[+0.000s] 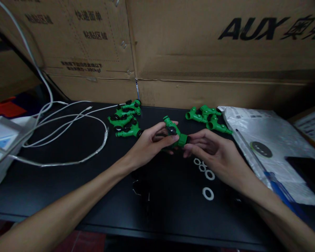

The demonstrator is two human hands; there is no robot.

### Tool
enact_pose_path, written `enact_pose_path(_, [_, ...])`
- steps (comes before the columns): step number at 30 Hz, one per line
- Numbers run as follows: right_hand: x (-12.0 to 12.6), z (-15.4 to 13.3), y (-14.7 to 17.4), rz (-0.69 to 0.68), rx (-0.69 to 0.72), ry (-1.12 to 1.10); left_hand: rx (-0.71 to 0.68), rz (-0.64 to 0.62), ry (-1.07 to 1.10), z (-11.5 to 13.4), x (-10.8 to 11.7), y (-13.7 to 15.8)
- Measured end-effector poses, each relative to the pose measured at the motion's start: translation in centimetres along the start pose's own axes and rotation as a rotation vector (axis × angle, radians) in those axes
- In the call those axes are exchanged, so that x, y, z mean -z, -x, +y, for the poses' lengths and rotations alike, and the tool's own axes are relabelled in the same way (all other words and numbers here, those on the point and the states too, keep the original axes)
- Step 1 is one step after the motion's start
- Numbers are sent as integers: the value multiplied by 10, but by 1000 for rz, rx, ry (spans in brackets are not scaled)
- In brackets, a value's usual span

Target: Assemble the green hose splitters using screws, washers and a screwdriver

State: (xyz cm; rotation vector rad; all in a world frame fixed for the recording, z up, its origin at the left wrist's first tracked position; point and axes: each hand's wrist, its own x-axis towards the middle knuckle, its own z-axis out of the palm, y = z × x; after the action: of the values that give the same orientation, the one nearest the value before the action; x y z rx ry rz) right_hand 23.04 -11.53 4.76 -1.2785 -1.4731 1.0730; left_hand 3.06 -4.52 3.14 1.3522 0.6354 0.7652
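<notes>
A green Y-shaped hose splitter (182, 140) with a black valve knob is held above the middle of the black table. My left hand (157, 138) is closed around its body, the thumb lying along the near side. At the splitter's right end, the fingers of my right hand (207, 145) close on a small black piece (188, 139), which they partly cover. White ring washers (208, 193) lie below my right hand, several of them in a group (202, 167). Dark black parts (141, 189) rest on the table below my left wrist, hard to make out.
Several green splitters with black knobs (128, 131) lie back left, and green bodies (217, 125) lie back right. White cables (68, 164) loop at left. A blue-handled screwdriver (280, 190) lies on a silvery bag (241, 119), near a dark phone (307, 175). A cardboard box (199, 63) stands behind.
</notes>
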Motion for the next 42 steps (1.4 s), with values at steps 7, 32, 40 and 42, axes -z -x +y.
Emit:
enact_pose_path(7, [2,-7,0,-90,-279,-351,-116,6,-107,2,0,3])
enact_pose_path(32, [-2,-8,1,-147,-356,-396,-118,9,-74,0,0,5])
enact_pose_path(40, [2,8,3,21,195,306,131,13,90,4,0,0])
enact_pose_path(42, [3,8,3,-2,184,285,133,-6,108,4,-1,0])
